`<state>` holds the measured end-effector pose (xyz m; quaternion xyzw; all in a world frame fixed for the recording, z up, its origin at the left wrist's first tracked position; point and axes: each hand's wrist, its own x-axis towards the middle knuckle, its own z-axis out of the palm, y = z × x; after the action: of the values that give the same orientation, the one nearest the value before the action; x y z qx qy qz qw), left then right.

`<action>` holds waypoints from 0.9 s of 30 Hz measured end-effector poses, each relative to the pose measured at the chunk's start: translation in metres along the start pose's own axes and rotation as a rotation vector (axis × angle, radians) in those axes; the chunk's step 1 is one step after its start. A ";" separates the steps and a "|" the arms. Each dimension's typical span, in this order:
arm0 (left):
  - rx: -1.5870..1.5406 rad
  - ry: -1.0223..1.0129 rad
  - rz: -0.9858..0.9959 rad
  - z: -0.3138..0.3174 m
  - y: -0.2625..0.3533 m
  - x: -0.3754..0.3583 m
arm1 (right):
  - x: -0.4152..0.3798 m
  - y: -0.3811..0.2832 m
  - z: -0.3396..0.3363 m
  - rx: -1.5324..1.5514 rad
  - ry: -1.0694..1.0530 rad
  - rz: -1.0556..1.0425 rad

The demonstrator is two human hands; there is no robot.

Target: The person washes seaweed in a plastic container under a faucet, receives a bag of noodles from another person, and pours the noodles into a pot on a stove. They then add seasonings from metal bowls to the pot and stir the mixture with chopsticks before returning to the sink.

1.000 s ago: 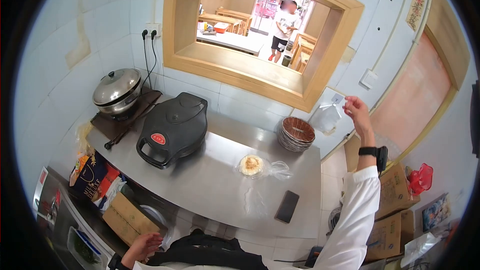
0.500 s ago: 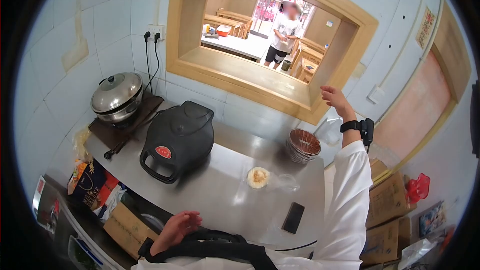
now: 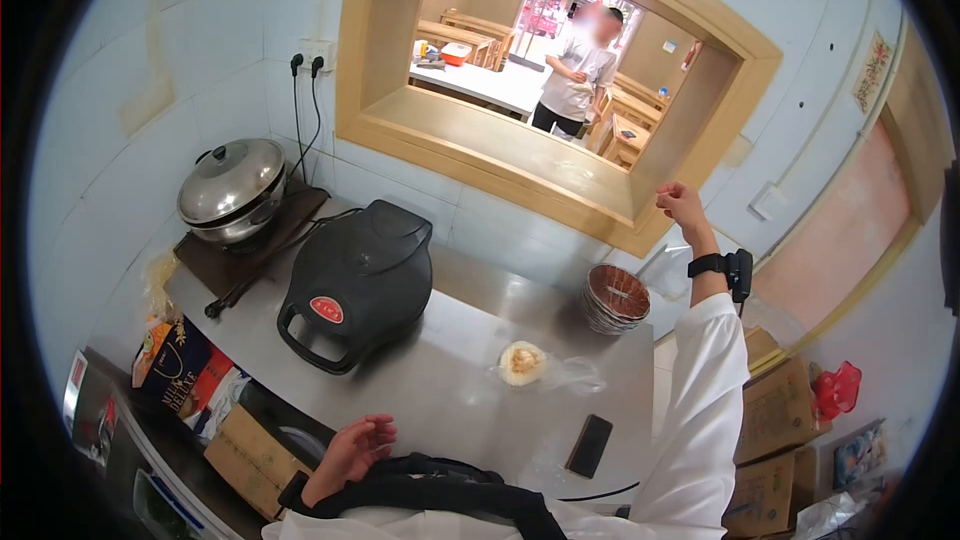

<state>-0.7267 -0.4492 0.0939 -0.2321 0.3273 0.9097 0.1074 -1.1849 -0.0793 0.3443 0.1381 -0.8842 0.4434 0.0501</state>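
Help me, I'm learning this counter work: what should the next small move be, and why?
Probably lower the right hand to the clear plastic: it lies loose on the counter at the round flatbread, while that hand is raised by the window frame, touching neither.

right hand [image 3: 681,203] raised, left hand [image 3: 362,443] low, fingers curled.

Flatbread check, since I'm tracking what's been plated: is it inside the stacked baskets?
No, the flatbread lies over the metal counter, apart from the baskets.
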 end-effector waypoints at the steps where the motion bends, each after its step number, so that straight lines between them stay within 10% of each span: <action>1: 0.006 -0.015 -0.006 0.004 0.001 0.004 | 0.004 0.003 0.000 0.018 0.031 -0.028; 22: -0.049 0.150 -0.023 0.037 0.020 0.045 | 0.103 0.072 0.068 0.271 0.138 0.018; 27: -0.029 0.227 -0.045 0.025 0.015 0.065 | 0.156 0.095 0.086 -0.191 0.772 -0.228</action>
<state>-0.7971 -0.4418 0.0874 -0.3422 0.3190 0.8796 0.0866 -1.3589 -0.1251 0.2518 0.0534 -0.8167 0.3701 0.4395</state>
